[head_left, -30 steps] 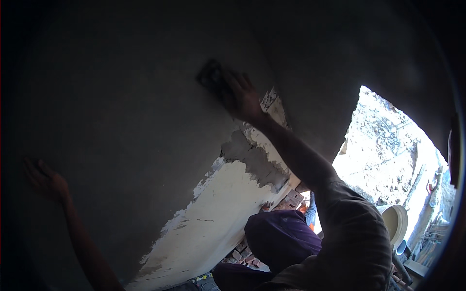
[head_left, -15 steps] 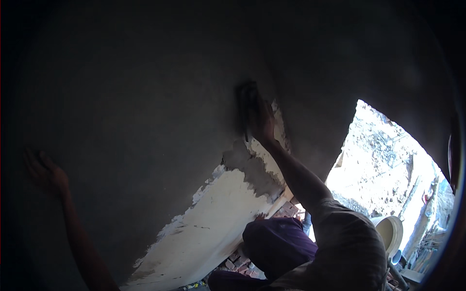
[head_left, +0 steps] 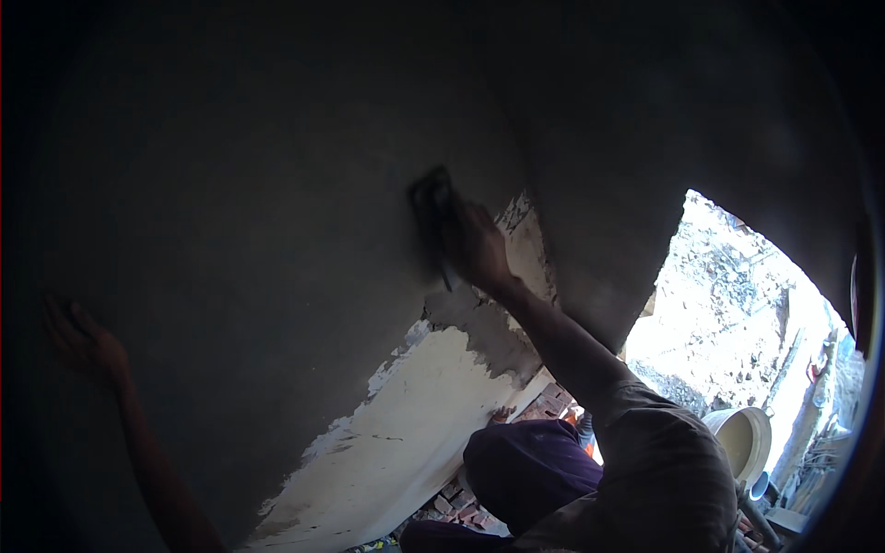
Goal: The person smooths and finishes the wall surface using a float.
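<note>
My right hand (head_left: 477, 247) is closed round the handle of a dark plastering float (head_left: 431, 217), whose flat face lies against the wall. Dark grey plaster (head_left: 277, 221) coats most of that wall. Below it, a pale bare strip (head_left: 387, 438) runs diagonally with a ragged plaster edge, and a patch of grey plaster (head_left: 484, 334) crosses its upper end. Over at the far left, my left hand (head_left: 88, 346) rests flat on the plastered surface with its fingers stretched out, holding nothing. Dim light hides the details of the float and the fingers.
My bent knee (head_left: 530, 461) in purple trousers is close to the wall's foot. Broken bricks (head_left: 456, 502) lie on the floor below. A bright opening (head_left: 724, 295) at the right shows rubble outside, with a cream bucket (head_left: 742, 442) beside my right arm.
My right hand has moved the float left and slightly down across the plaster, uncovering more of the pale patch near the corner. My left hand stays against the wall.
</note>
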Motion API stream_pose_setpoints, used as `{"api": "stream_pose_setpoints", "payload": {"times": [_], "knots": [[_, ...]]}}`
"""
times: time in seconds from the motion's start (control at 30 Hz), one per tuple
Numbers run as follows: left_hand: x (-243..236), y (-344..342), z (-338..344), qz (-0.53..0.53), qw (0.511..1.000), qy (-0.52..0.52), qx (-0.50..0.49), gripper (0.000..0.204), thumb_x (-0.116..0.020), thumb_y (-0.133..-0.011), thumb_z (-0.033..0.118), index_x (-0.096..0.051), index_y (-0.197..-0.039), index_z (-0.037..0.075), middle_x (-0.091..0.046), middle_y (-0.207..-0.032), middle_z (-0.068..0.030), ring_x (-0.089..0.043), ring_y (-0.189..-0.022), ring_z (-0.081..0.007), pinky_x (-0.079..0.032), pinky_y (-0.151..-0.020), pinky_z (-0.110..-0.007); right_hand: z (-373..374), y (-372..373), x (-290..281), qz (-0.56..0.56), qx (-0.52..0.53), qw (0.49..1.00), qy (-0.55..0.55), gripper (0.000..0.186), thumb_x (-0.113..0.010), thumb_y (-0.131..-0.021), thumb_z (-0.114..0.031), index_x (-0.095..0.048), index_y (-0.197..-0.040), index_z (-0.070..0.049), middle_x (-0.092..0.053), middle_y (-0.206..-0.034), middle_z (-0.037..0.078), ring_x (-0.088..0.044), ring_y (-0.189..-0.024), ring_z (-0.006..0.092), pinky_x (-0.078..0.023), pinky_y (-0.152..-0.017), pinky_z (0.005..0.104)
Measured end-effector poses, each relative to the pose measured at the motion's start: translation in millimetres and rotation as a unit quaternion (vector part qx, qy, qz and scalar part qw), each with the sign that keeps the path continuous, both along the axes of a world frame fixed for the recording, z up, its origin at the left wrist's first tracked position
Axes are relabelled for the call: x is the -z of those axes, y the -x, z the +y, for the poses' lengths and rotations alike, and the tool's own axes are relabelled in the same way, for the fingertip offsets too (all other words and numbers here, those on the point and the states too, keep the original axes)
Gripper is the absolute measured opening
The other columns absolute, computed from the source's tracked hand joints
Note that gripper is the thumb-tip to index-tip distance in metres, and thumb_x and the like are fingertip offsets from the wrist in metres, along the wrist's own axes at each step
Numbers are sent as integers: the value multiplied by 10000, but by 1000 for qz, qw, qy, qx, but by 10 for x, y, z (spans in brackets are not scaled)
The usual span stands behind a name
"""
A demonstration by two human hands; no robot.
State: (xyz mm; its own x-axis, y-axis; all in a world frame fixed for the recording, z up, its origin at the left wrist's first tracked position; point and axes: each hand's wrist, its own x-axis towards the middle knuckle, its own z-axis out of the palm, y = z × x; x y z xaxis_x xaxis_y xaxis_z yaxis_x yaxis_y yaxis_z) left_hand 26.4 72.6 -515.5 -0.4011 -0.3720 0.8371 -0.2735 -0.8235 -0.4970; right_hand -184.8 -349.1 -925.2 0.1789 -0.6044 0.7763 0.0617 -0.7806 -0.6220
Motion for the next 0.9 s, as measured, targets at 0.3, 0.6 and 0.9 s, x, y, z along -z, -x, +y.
{"api": "stream_pose_setpoints", "payload": {"times": [0.3,0.6,0.9], "knots": [[7,-1,-34,-13,1000,-16,11,523,-453,-1078,408,-508,-1479,77,-494,-1513,-155,-461,-1393,-343,-356,-1155,-471,-1023,7,-1237,-192,91,973,94,558,-633,-938,-201,-494,-1437,6,-652,-1239,251,-646,-1103,437,-517,-961,480],[-46,96,39,-21,1000,-15,-4,525,-450,-1078,412,-505,-1482,81,-496,-1511,-155,-462,-1391,-347,-354,-1153,-474,47,-66,-306,-38,-20,998,50,625,-675,-857,-137,-489,-1439,-8,-665,-1163,257,-634,-1044,460,-523,-935,527],[-288,-833,693,-15,999,-17,-27,536,-474,-1067,420,-506,-1479,78,-497,-1497,-189,-457,-1385,-368,-364,-1142,-482,-948,64,-1247,-125,59,983,124,592,-663,-930,-267,-494,-1459,-63,-635,-1286,227,-619,-1140,448,-504,-975,513]]}}
